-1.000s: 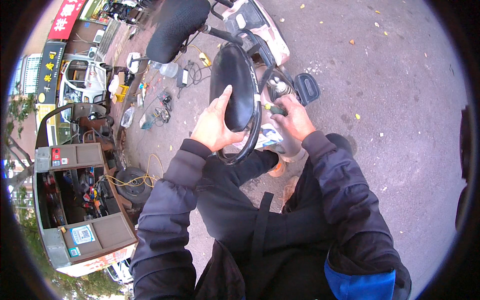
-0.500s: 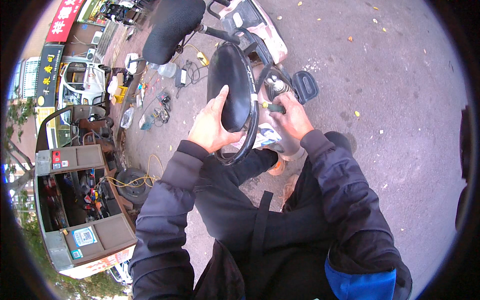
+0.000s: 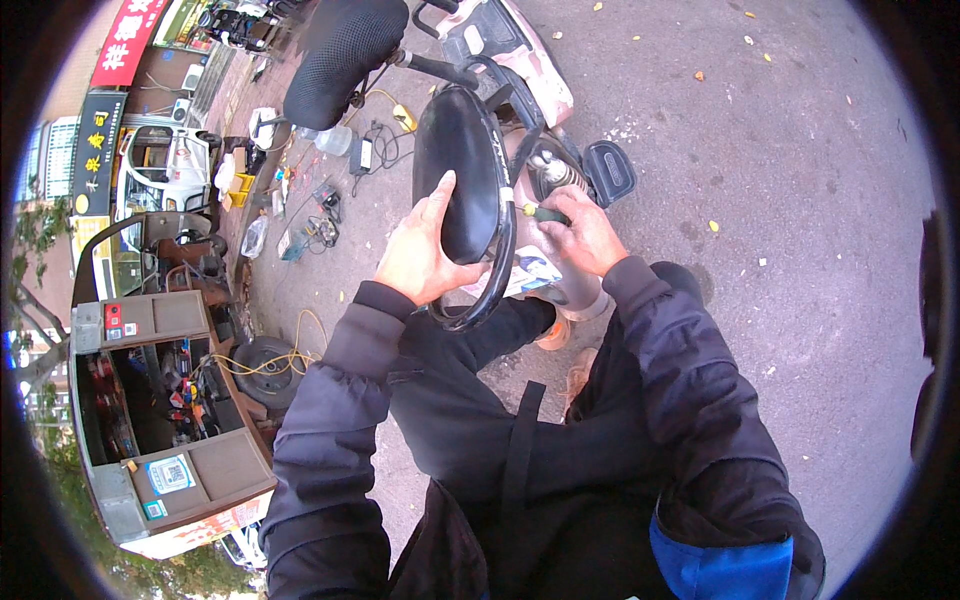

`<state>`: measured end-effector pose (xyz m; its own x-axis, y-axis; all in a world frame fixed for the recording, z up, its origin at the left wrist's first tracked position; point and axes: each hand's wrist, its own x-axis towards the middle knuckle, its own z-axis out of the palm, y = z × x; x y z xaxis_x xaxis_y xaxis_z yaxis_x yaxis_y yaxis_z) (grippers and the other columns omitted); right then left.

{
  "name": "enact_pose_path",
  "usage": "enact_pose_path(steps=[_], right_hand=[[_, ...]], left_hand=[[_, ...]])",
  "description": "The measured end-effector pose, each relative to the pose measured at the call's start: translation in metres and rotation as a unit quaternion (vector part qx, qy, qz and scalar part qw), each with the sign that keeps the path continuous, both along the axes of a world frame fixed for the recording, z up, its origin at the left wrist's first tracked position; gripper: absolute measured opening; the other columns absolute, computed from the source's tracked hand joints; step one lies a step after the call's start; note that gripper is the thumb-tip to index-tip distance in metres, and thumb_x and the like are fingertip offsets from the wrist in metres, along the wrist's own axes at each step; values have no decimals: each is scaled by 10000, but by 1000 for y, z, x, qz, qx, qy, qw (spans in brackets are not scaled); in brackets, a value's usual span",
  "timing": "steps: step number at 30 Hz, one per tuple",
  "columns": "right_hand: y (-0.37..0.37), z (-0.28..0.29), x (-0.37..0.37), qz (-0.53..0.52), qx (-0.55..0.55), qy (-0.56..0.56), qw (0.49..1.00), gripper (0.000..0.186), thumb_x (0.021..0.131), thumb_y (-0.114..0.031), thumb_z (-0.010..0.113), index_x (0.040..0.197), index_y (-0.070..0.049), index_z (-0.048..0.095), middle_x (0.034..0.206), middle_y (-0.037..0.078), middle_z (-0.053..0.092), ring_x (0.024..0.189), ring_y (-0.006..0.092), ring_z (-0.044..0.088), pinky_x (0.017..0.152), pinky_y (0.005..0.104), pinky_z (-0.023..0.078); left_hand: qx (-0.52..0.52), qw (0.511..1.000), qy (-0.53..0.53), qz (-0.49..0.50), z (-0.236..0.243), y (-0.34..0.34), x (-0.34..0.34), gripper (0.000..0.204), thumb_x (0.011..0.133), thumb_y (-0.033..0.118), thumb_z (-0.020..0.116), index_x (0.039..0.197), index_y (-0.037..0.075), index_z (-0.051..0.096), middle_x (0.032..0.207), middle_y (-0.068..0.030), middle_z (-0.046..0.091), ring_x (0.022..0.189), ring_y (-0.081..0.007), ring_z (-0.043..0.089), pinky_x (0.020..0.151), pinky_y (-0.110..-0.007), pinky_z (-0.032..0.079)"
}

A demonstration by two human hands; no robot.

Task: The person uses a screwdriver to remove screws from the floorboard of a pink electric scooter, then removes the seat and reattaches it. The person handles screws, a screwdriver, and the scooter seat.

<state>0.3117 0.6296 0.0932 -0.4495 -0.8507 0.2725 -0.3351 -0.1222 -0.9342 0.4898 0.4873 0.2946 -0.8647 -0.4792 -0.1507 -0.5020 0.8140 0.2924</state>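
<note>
A black scooter seat (image 3: 437, 130) is in front of me, with a black grab rail (image 3: 508, 228) along its right side. My left hand (image 3: 420, 248) rests on the near part of the seat, thumb and index finger spread apart; its other fingers are partly hidden. To the right of the rail, my right hand (image 3: 583, 230) is closed round the green handle of a screwdriver (image 3: 546, 214). The screwdriver's tip points left, toward a white band on the rail. Below it lies the scooter's pale pink body (image 3: 570, 285), with a coil spring (image 3: 556, 175) just beyond my hand.
A mesh-covered front saddle (image 3: 345, 60) and a black footrest (image 3: 609, 173) belong to the scooter. Cables and a black charger box (image 3: 361, 156) lie on the ground at left. Nearer are a loose tyre (image 3: 268, 368) and an open tool cabinet (image 3: 225, 455) on a cart.
</note>
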Motion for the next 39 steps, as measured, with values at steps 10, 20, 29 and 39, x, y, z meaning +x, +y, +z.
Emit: enact_pose_path(steps=[10, 20, 29, 39], right_hand=[[-1, -3, -1, -13, 4, 6, 1000, 353, 910, -130, 773, 1219, 11, 675, 1206, 200, 636, 1144, 422, 649, 1000, 468, 523], [-1, -3, 3, -42, 3, 4, 999, 308, 904, -109, 776, 1172, 16, 691, 1172, 203, 652, 1133, 416, 649, 986, 464, 521], [1, -3, 6, -36, -44, 15, 998, 353, 914, -86, 752, 1241, 8, 664, 1172, 207, 634, 1160, 430, 628, 992, 466, 515], [-2, -4, 3, -18, -18, 32, 999, 340, 919, -96, 755, 1229, 6, 660, 1199, 198, 629, 1174, 413, 633, 1014, 455, 513]], left_hand=[[-5, 1000, -9, 6, 0, 1, 0, 1234, 677, 298, 942, 1671, 17, 268, 1412, -305, 590, 1310, -452, 609, 1146, -467, 486], [12, 1000, -9, 9, 0, -1, 0, 1206, 670, 260, 930, 1663, 0, 298, 1437, -308, 576, 1321, -410, 607, 1140, -441, 483], [23, 999, -17, 20, 0, -1, 1, 1200, 673, 253, 925, 1665, 7, 297, 1435, -311, 580, 1317, -424, 604, 1138, -450, 481], [-1, 1000, 6, 3, -3, 0, 1, 1226, 670, 300, 943, 1666, 24, 284, 1406, -302, 600, 1284, -460, 625, 1122, -481, 503]])
